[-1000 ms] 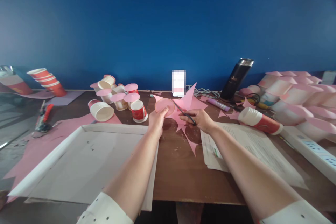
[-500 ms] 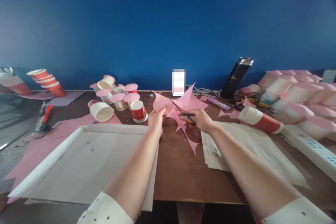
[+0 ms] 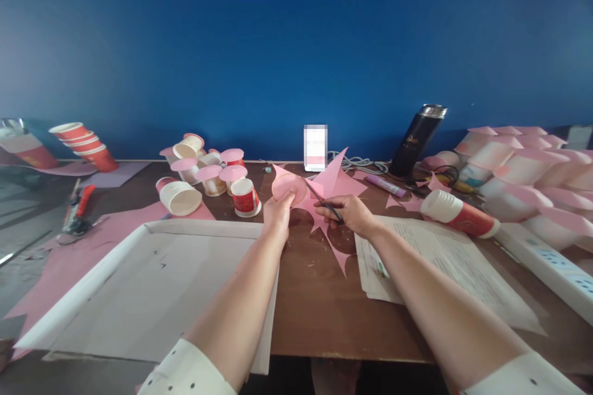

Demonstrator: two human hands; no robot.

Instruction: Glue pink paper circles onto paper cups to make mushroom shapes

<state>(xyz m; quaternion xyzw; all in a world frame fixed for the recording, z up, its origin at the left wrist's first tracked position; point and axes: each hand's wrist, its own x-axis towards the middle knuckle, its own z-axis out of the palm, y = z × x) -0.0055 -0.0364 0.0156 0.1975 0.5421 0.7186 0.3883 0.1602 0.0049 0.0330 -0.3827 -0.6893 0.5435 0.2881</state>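
Note:
My left hand (image 3: 279, 211) pinches a round-edged piece of pink paper (image 3: 288, 184) with the thumb on its front face. Closed round the handles of dark scissors (image 3: 327, 202) is my right hand (image 3: 348, 215); the blades point up and left to the right edge of the pink paper. Behind and below the scissors lie jagged pink paper scraps (image 3: 334, 180). A red and white paper cup (image 3: 245, 196) stands upside up just left of my left hand. Whether the blades are apart is too small to tell.
A shallow white box lid (image 3: 157, 284) lies front left; printed sheets (image 3: 430, 253) lie under my right forearm. Pink-topped cups (image 3: 210, 176) cluster at the back left. On the right are a black thermos (image 3: 417, 141), stacked cups (image 3: 458, 213) and a white power strip (image 3: 551, 265).
My left hand and the pink paper have shifted slightly right and turned a little. The right hand with the scissors stays almost in place.

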